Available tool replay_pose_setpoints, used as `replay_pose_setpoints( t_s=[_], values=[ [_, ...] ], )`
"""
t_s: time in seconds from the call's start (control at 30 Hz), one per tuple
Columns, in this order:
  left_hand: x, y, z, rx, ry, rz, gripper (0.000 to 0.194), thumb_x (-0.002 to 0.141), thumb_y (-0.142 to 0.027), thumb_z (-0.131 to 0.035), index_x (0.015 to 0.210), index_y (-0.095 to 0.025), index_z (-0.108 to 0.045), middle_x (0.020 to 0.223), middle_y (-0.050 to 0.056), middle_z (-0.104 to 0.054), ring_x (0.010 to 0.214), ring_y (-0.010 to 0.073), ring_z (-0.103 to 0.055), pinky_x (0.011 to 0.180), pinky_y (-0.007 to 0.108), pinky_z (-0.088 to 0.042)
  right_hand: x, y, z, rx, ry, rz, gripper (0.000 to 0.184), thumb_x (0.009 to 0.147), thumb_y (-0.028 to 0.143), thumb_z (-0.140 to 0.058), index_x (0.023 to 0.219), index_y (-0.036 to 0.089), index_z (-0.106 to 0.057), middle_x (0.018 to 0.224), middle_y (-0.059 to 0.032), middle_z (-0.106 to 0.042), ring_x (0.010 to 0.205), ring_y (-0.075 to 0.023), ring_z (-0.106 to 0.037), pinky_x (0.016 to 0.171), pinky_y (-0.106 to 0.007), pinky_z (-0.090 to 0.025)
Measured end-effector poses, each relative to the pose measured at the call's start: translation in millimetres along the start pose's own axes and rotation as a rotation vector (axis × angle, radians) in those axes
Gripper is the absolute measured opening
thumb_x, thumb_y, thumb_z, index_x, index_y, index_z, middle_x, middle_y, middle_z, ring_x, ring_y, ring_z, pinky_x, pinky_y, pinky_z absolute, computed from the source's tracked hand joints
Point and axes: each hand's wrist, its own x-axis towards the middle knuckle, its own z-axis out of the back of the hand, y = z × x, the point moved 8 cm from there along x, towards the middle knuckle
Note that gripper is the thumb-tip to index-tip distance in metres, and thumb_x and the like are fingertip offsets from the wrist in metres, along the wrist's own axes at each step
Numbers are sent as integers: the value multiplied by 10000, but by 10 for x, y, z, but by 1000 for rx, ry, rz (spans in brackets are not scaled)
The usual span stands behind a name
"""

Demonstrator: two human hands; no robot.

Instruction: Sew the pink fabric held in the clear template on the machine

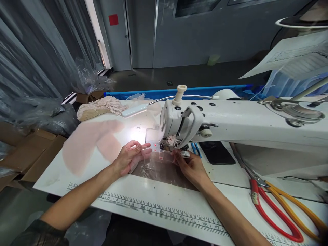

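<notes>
Right forearm (225, 212) nearest; right hand (191, 167) looks pinched on the sheer brown fabric (164, 176) beside the sewing machine (235, 119) needle area, left hand (127, 158) half-curled at its other side, can't tell if gripping. Uneven pull could pucker it; fingertips this close could get caught. White table (143, 189), printed ruler (161, 209), scissors (260, 181) right, grey wall (184, 41) behind.

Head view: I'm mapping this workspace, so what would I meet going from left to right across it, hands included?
Cardboard box, sheer pink fabric, left hand, right hand, flat black slab, scissors with red and orange handles.
</notes>
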Motion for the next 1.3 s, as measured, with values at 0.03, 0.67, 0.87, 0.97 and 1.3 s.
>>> replay_pose_setpoints(
  t_s=[0.03, 0.67, 0.87, 0.97, 1.3],
  values=[
    [1, 8, 4, 12, -3, 2, 472, 602, -318, -908, 776, -133, -512, 1099, 184, -693, 979, 283, -699, 977, 442, -504, -5, 5, -2, -5, 2, 2, 340, 909, 513, -492, 901, 220, -663, 652, -22, -645, 593, -203, -609, 522, -286, -472],
    [826, -312, -700, 1680, 440, -637, 146, 741, -64, -518, 786, -144, -632, 995, 134, -641, 954, 309, -585, 900, 453, -441, -75, 405, 109, -330, 30, 266, 239, 870, 416, -492, 795, 202, -568, 823, -67, -601, 729, -230, -599, 634, -338, -471],
    [626, -417, -639, 1476, 439, -709, 175, 728, -108, -576, 823, -208, -683, 1003, 99, -660, 1029, 301, -591, 974, 418, -444, -47, 398, 210, -311, 77, 255, 191, 760, 396, -557, 782, 207, -538, 870, -71, -594, 740, -226, -584, 648, -338, -474],
    [237, -379, -562, 1426, 528, -729, 264, 802, -176, -553, 1003, -234, -714, 1073, 97, -688, 1008, 266, -625, 897, 386, -491, -27, 406, 253, -265, 81, 228, 183, 777, 382, -513, 696, 219, -502, 770, -44, -569, 631, -184, -534, 585, -312, -434],
    [-309, 15, -384, 1444, 814, -617, 686, 753, -418, -740, 1385, -292, -504, 1491, 101, -412, 1388, 378, -353, 1165, 521, -148, 51, 297, 295, -59, 116, -40, 276, 762, 474, -574, 678, 220, -506, 522, 39, -455, 508, -156, -503, 473, -249, -357]
  ],
)
